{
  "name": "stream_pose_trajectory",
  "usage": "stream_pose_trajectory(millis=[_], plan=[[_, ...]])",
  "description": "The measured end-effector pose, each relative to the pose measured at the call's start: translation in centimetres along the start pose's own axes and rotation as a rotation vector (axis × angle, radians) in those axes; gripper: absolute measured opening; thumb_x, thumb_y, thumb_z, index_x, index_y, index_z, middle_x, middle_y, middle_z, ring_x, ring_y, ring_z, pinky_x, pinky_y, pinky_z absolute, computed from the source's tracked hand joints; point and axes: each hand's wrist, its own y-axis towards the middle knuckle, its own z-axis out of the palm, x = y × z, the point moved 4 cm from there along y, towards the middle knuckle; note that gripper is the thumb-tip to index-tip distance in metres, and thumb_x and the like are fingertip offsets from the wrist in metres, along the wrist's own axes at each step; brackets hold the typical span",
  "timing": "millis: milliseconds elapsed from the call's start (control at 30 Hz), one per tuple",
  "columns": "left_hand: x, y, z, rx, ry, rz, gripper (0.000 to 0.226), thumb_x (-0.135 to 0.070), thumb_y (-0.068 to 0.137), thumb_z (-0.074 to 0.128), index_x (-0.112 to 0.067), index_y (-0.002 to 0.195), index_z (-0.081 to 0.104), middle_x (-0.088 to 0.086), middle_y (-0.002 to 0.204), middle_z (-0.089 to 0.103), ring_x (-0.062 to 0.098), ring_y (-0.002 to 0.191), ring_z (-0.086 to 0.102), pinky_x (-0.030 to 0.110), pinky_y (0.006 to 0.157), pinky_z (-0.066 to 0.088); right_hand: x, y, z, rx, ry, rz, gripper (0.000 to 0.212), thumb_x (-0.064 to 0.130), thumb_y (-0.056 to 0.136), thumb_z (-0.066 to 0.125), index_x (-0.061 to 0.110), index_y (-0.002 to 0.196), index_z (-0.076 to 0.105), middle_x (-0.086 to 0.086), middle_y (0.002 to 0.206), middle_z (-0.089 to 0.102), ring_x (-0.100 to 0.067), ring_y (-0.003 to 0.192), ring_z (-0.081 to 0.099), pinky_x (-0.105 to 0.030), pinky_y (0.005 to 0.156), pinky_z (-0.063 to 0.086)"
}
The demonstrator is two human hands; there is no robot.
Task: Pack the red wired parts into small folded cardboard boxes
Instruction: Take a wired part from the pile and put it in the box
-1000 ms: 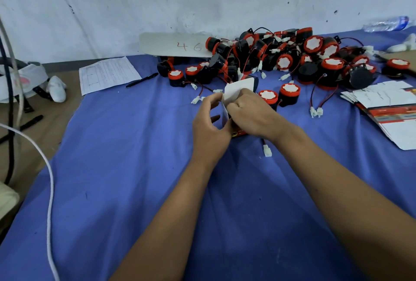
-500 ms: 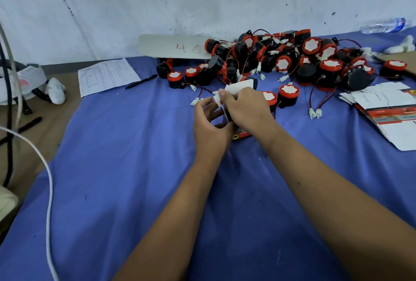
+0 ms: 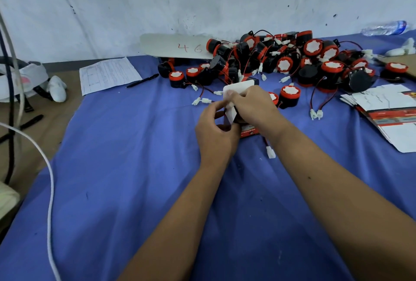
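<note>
A small cardboard box (image 3: 235, 88), white inside with a red printed edge, sits between both hands at the middle of the blue cloth. My left hand (image 3: 216, 134) grips its near side. My right hand (image 3: 254, 107) pinches its white flaps from above. A wire with a white plug (image 3: 270, 152) trails out below my right wrist. A heap of red-and-black wired parts (image 3: 286, 62) lies behind the box, against the wall. One loose part (image 3: 290, 96) stands just right of my right hand.
Flat unfolded box blanks (image 3: 391, 111) are stacked at the right. A paper sheet (image 3: 108, 74) and a pen (image 3: 143, 80) lie at the back left. A labelled cardboard strip (image 3: 175, 46) leans on the wall. A white cord (image 3: 50, 186) runs down the left edge.
Both hands and the box have shifted slightly away from me, toward the heap. My right fingers moved up onto the white flap.
</note>
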Motion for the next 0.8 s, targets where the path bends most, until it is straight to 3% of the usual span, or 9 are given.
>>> stream_pose_trajectory(millis=[133, 200, 267, 367, 467, 600, 700, 800], plan=[[-0.4, -0.3, 0.1, -0.001, 0.06, 0.038, 0.045, -0.011, 0.078, 0.073, -0.03, 0.115, 0.054, -0.018, 0.112, 0.064, 0.008, 0.109, 0.064, 0.038, 0.077, 0.061, -0.4, -0.1, -0.9, -0.063, 0.0, -0.029, 0.042, 0.033, 0.101, 0.057, 0.0, 0.079, 0.072, -0.008, 0.067, 0.063, -0.018, 0.065, 0.056, -0.029, 0.056, 0.042], [-0.5, -0.4, 0.3, 0.008, 0.12, 0.088, 0.042, -0.011, 0.078, 0.07, -0.025, 0.116, 0.057, -0.015, 0.111, 0.064, 0.008, 0.106, 0.063, 0.043, 0.08, 0.059, -0.5, -0.2, -0.9, -0.1, 0.001, -0.041, 0.038, 0.033, 0.1, 0.059, 0.001, 0.085, 0.075, -0.01, 0.073, 0.068, -0.018, 0.068, 0.059, -0.027, 0.057, 0.043], [-0.5, -0.4, 0.5, 0.006, 0.151, 0.12, 0.039, -0.009, 0.08, 0.068, -0.018, 0.117, 0.058, -0.009, 0.112, 0.065, 0.01, 0.106, 0.061, 0.046, 0.083, 0.057, -0.5, -0.1, -0.9, -0.122, 0.019, -0.039, 0.035, 0.033, 0.099, 0.061, 0.003, 0.089, 0.077, -0.012, 0.08, 0.071, -0.023, 0.076, 0.065, -0.034, 0.065, 0.051], [-0.4, -0.4, 0.7, 0.022, 0.17, 0.119, 0.034, -0.01, 0.085, 0.066, -0.013, 0.118, 0.057, -0.003, 0.115, 0.064, 0.014, 0.108, 0.06, 0.046, 0.086, 0.055, -0.7, 0.1, -0.9, -0.156, 0.062, -0.009, 0.034, 0.035, 0.099, 0.062, 0.006, 0.089, 0.076, -0.011, 0.082, 0.073, -0.026, 0.081, 0.069, -0.042, 0.075, 0.059], [-0.4, -0.4, 0.8, 0.053, 0.178, 0.117, 0.029, -0.009, 0.091, 0.065, -0.012, 0.118, 0.056, 0.0, 0.116, 0.063, 0.017, 0.108, 0.058, 0.045, 0.088, 0.053, -1.1, 0.3, -0.9, -0.187, 0.104, 0.026, 0.034, 0.038, 0.098, 0.063, 0.009, 0.084, 0.075, -0.009, 0.078, 0.074, -0.025, 0.077, 0.071, -0.045, 0.075, 0.061], [-0.4, -0.4, 0.8, 0.072, 0.148, 0.103, 0.028, -0.008, 0.092, 0.064, -0.018, 0.115, 0.052, -0.003, 0.115, 0.063, 0.014, 0.108, 0.06, 0.033, 0.088, 0.051, -1.1, -0.1, -0.7, -0.209, 0.068, -0.014, 0.03, 0.037, 0.096, 0.065, 0.012, 0.082, 0.076, -0.003, 0.072, 0.073, -0.017, 0.069, 0.071, -0.028, 0.058, 0.054], [0.0, -0.2, 0.8, 0.084, 0.134, 0.009, 0.034, -0.016, 0.094, 0.064, -0.026, 0.121, 0.046, -0.014, 0.113, 0.06, 0.0, 0.101, 0.06, 0.022, 0.081, 0.048, -0.5, -0.9, -0.3, -0.226, -0.074, -0.118, 0.022, 0.033, 0.092, 0.069, 0.015, 0.084, 0.078, 0.0, 0.077, 0.074, -0.014, 0.073, 0.069, -0.03, 0.064, 0.054], [0.5, -0.2, 1.1, 0.133, 0.164, -0.048, 0.036, -0.018, 0.098, 0.058, -0.023, 0.13, 0.043, -0.024, 0.099, 0.06, 0.006, 0.093, 0.066, 0.037, 0.078, 0.056, -0.1, -1.4, -0.2, -0.223, -0.089, -0.197, 0.012, 0.026, 0.089, 0.072, 0.016, 0.084, 0.077, 0.002, 0.079, 0.074, -0.013, 0.076, 0.068, -0.034, 0.072, 0.056]])
